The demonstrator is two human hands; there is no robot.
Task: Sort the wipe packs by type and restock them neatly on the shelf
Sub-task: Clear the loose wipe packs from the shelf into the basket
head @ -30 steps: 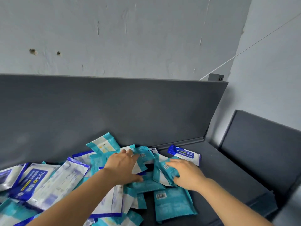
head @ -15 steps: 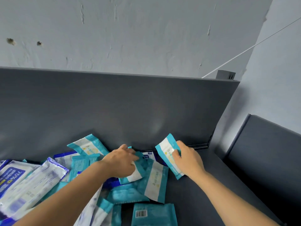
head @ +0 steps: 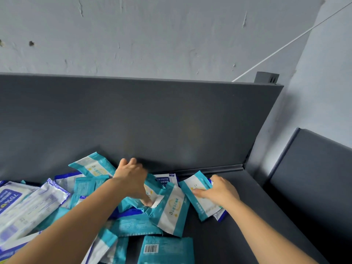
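A jumbled heap of wipe packs lies on the dark grey shelf (head: 238, 231). Teal-and-white packs (head: 169, 210) fill the middle; blue-and-white packs (head: 24, 208) lie at the left. My left hand (head: 133, 178) reaches into the heap, thumb and fingers pinched on a teal pack (head: 152, 189) beneath it. My right hand (head: 219, 191) rests flat on another teal-and-white pack (head: 198, 199), pressing it on the shelf at the heap's right edge. A blue-edged pack (head: 221, 216) pokes out under that one.
The shelf's dark back panel (head: 152, 121) rises behind the heap. Bare shelf surface stretches to the right of the packs. A second dark panel (head: 314, 178) stands at the right. A grey wall (head: 152, 35) is behind.
My right hand has brought its teal-and-white pack down from a raised, tilted hold and laid it flat on the shelf to the right. My left hand has pushed further back into the heap.
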